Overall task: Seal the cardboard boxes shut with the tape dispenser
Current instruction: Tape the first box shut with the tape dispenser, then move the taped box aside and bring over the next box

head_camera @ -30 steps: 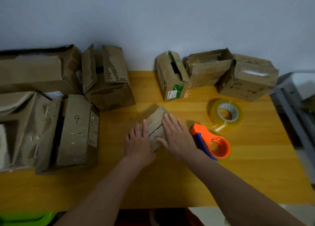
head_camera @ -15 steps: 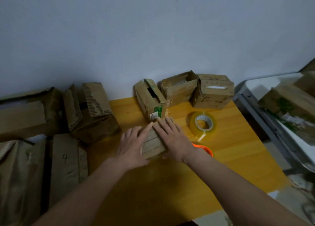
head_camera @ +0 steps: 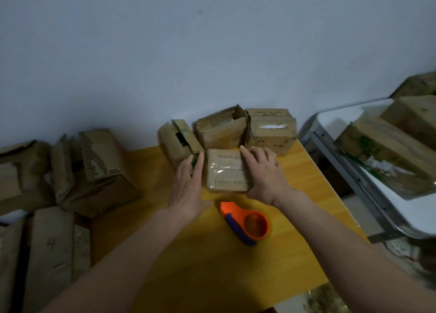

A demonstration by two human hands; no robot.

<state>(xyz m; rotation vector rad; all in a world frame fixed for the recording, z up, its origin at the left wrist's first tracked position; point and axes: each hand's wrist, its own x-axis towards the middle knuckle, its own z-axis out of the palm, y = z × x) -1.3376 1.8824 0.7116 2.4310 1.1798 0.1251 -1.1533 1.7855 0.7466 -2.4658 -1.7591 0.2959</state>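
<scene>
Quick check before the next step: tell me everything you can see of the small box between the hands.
The small box is brown, worn corrugated cardboard, squarish, with ribbed patches where the outer paper is torn. Its flaps look closed and a glossy strip of clear tape crosses its top face. It sits at the far side of the yellow table, just in front of three boxes along the wall. The right hand lies over its right edge, fingers straight; the left hand is flat against its left side.
</scene>
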